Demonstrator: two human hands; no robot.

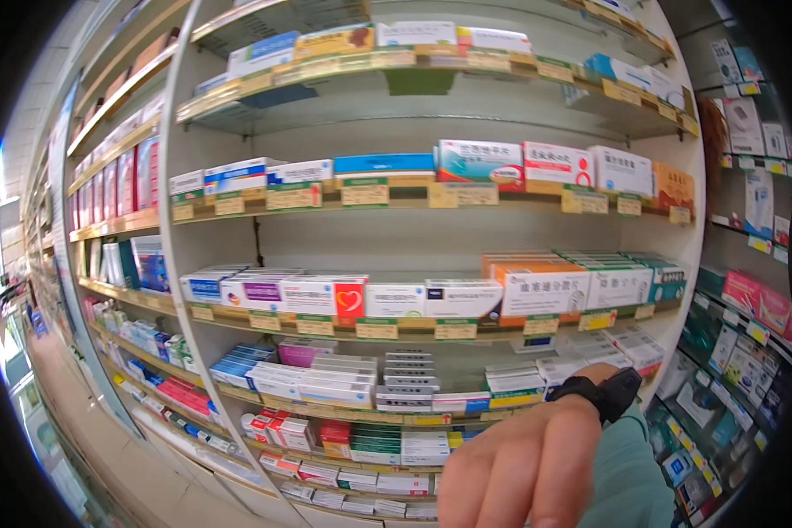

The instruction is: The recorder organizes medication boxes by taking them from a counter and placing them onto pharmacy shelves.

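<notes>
My right hand [519, 462] is raised close in front of me at the lower right, with its back and bent fingers showing. A black watch or band [605, 394] circles the wrist, and a pale teal sleeve [632, 480] covers the forearm. The fingers lie close together and curl downward. Their tips run out of the lower edge, so whatever they may hold is hidden. Behind the hand, apart from it, white medicine boxes [512, 381] stand on a lower shelf [343, 412]. My left hand is out of view.
A tall white shelf unit [183, 114] faces me, its shelves lined with medicine boxes [546, 290] and price tags. More shelves with red boxes [125, 180] run along the left, above a tiled floor [88, 396]. Packaged goods [744, 123] hang at the right.
</notes>
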